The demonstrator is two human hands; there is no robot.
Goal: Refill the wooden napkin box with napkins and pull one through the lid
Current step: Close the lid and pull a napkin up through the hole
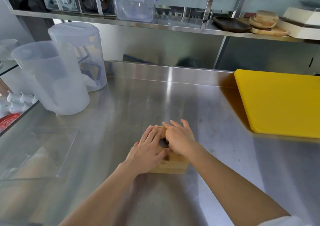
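While both hands lie flat on lid, small square wooden napkin box (pixel 173 165) sits on stainless steel counter (pixel 138 101), near front centre. Left hand (pixel 147 149) fingers spread, palm down, grasping nothing. Right hand (pixel 180 139) likewise flat, beside dark round lid opening (pixel 163 143). Yellow plastic cutting board (pixel 280 103) far right; translucent plastic pitcher (pixel 52 80) far left.
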